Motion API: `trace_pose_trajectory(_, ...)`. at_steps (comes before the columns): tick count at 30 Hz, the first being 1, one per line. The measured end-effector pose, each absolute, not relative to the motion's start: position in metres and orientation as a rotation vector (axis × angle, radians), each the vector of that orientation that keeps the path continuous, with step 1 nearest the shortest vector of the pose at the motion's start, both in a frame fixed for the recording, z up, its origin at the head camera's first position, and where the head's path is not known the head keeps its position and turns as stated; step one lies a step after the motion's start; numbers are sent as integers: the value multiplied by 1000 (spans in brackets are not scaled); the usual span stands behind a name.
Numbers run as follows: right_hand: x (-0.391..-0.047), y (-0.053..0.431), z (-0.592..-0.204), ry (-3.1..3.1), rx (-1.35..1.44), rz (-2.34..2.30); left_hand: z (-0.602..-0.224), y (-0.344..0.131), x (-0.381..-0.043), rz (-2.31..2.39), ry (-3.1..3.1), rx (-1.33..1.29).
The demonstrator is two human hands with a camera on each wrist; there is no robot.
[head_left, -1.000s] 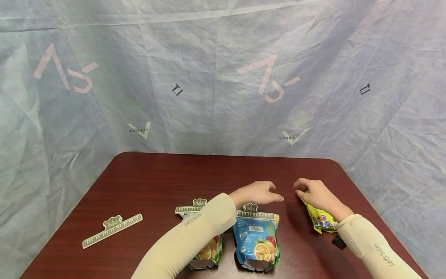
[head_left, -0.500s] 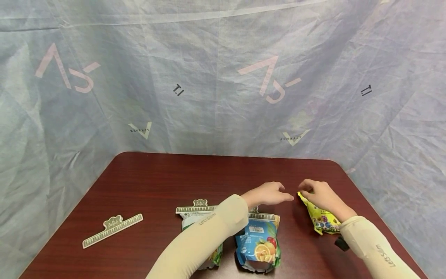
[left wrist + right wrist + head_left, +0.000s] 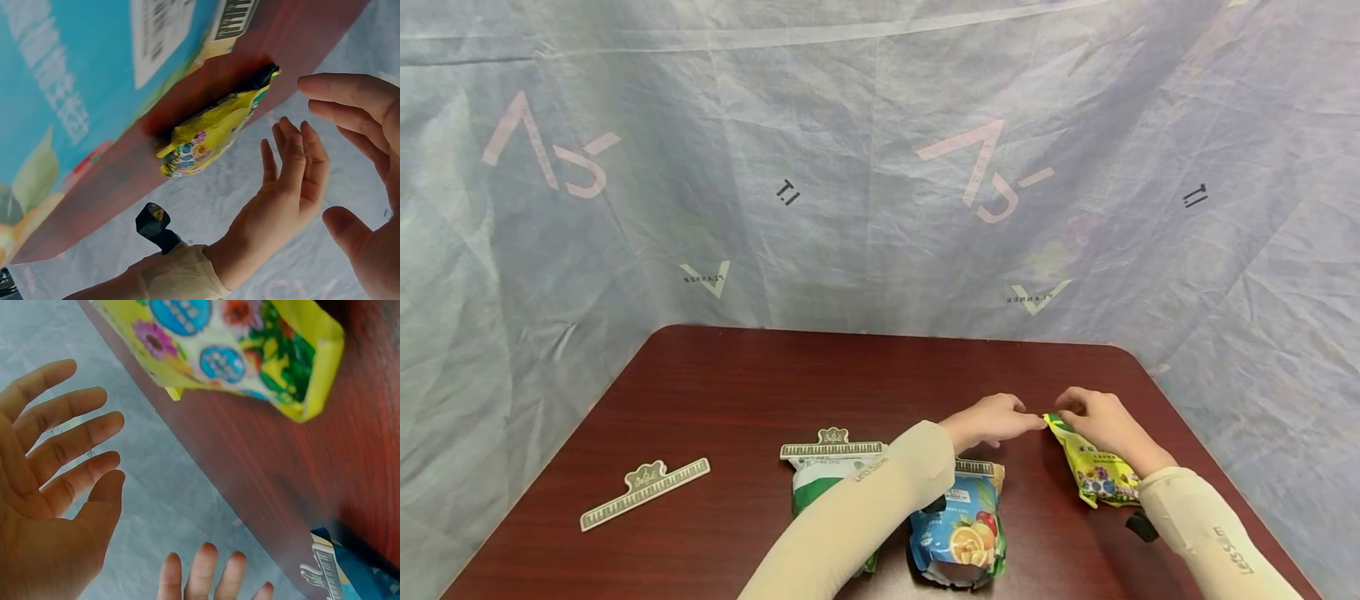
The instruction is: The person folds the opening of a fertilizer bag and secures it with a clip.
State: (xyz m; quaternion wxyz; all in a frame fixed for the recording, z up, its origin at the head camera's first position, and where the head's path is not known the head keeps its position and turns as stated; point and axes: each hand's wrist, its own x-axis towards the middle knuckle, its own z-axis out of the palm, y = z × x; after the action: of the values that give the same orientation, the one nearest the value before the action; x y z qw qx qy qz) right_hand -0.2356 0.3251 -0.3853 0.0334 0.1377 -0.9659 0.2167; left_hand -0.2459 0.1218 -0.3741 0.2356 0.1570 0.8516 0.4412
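A yellow bag (image 3: 1097, 477) printed with flowers lies on the right part of the table, its narrow end pointing away. My left hand (image 3: 992, 422) reaches across to that narrow end, fingers extended, the fingertips overlapping its tip in the head view. Over the bag's far part hovers my right hand (image 3: 1103, 427), fingers loosely bent. Both wrist views show a gap between the right hand (image 3: 56, 487) and the yellow bag (image 3: 225, 350). In the left wrist view the left hand's thumb and fingers (image 3: 350, 94) are spread, holding nothing.
A blue fruit-printed pouch (image 3: 958, 529) and a green-and-white pouch (image 3: 815, 487) stand under my left forearm. Each wears a piano-key clip along its top, the green pouch's clip (image 3: 832, 451) showing most. Another such clip (image 3: 645, 495) lies loose at left. Grey cloth (image 3: 865, 167) hangs behind.
My left hand has moved right, up to the yellow bag's narrow end. The right hand has shifted slightly right, uncovering more of that end. The bag has barely moved.
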Motion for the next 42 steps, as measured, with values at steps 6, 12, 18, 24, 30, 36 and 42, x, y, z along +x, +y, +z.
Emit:
trace_pose_trajectory(6,-237,332,-387,-2983,391,656,-380,131,-246,1305,2265,362)
trace_pose_trajectory(12,-238,342,-388,-3012,332,652,-383,137,-248,1441,2125,293)
trace_pose_trajectory(18,-237,350,-389,-3040,274,667,-385,144,-250,1538,2027,230)
trace_pose_trajectory(24,-239,356,-391,-3059,230,671,-387,153,-252,1591,1959,159)
trace_pose_trajectory(30,-241,361,-392,-3076,213,649,-388,160,-250,1674,1872,109)
trace_pose_trajectory(36,-240,366,-394,-3077,183,630,-386,167,-249,1725,1796,59)
trace_pose_trajectory(42,-240,372,-395,-3087,122,613,-387,179,-246,1818,1709,-47)
